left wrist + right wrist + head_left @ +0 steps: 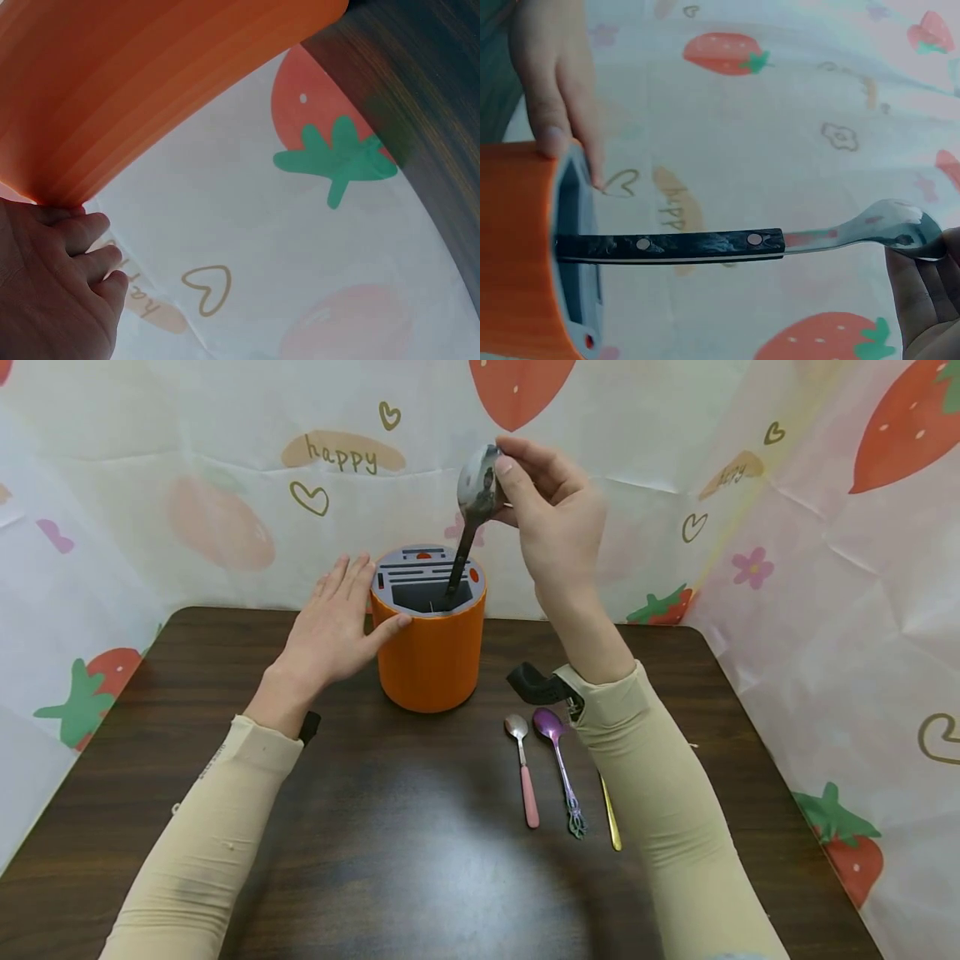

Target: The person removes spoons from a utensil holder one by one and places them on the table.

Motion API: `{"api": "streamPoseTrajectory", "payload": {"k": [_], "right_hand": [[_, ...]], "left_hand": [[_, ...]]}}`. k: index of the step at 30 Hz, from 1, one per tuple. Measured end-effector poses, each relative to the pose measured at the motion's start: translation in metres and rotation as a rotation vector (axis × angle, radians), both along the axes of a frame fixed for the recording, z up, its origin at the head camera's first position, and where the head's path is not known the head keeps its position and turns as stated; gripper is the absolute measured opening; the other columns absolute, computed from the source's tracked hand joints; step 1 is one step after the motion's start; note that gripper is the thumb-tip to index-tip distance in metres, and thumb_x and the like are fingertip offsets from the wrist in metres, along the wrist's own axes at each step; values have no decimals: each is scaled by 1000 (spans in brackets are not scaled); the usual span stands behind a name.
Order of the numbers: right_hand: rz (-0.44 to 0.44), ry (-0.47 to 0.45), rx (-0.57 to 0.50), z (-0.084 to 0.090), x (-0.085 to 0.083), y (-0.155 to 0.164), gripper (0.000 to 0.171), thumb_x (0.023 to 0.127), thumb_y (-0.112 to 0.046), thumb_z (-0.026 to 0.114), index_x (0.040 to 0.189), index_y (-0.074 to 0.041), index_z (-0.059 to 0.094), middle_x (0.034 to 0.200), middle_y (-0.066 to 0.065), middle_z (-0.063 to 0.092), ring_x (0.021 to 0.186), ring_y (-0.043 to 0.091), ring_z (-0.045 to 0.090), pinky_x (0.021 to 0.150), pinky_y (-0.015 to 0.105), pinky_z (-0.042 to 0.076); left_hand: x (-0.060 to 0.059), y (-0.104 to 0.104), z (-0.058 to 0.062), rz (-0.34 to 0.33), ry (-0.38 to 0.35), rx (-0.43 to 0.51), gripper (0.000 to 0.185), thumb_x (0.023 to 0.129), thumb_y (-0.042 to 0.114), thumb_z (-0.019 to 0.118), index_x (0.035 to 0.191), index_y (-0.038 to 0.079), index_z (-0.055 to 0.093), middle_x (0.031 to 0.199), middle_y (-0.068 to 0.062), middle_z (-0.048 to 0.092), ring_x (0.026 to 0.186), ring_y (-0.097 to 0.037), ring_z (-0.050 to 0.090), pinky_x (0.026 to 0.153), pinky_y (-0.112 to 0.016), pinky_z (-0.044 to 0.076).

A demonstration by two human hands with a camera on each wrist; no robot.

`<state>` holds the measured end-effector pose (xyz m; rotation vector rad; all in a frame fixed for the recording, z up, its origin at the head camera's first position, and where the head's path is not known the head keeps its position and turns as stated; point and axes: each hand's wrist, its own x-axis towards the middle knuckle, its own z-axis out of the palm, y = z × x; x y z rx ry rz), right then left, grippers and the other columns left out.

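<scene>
Nearest the person, at about 5 o'clock from the table's (390, 860) middle, three spoons lie side by side under the right forearm: a pink-handled spoon (522, 768), a purple spoon (558, 764) and a gold utensil (611, 814) half hidden by the sleeve; a careless drop of that arm could brush them out of line. Further on, near 12 o'clock, stands the orange holder (431, 647) with its grey slotted top. The left hand (333, 627) lies flat against the holder's side at 9 o'clock, fingers straight and thumb pressed to the wall, gripping nothing; it only braces, so a sideways shove from the spoon could tip or slide the holder away from it. Highest and farthest, at 1 o'clock above the holder, the right hand (555, 514) pinches the bowl of the large spoon (471, 518) between fingertips and thumb, and the dark riveted handle (667, 245) points down with its end just inside the wide slot. That grip on a smooth, curved bowl looks slight: the spoon could swivel or slip, and its handle could catch the slot's rim rather than pass cleanly in.
</scene>
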<state>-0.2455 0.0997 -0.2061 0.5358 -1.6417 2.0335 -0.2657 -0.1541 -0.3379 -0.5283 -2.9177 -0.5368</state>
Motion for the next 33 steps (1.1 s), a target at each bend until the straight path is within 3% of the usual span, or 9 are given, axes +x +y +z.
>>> {"api": "streamPoseTrajectory", "payload": {"k": [9,15,26,33], "right_hand": [[-58,146,-53,17,12,26,14,97,6,69,108,7,77,92,13,74,71,22,67,70,32,64],[-75,98,-74,18,18,45,13,95,5,70,105,4,78,92,14,73,70,22,67,66,29,63],[-169,122,9,-4,24,82,12,95,5,72,104,3,79,91,12,77,70,17,70,65,29,63],[-165,47,-56,-24,29,112,12,92,6,74,104,10,77,88,15,75,71,19,71,61,27,62]], "left_hand": [[0,-1,-1,-7,1,0,100,100,75,34,168,9,1,175,-12,3,161,-33,-6,129,-54,1],[-1,0,-1,-6,9,-1,101,100,76,34,168,9,1,175,-12,3,161,-33,-5,129,-53,1],[0,0,-1,-13,12,10,100,101,74,35,168,9,2,175,-11,3,161,-33,-5,129,-53,2],[0,-1,-2,-16,16,18,100,101,75,35,168,8,3,175,-11,3,161,-33,-5,129,-54,2]]}}
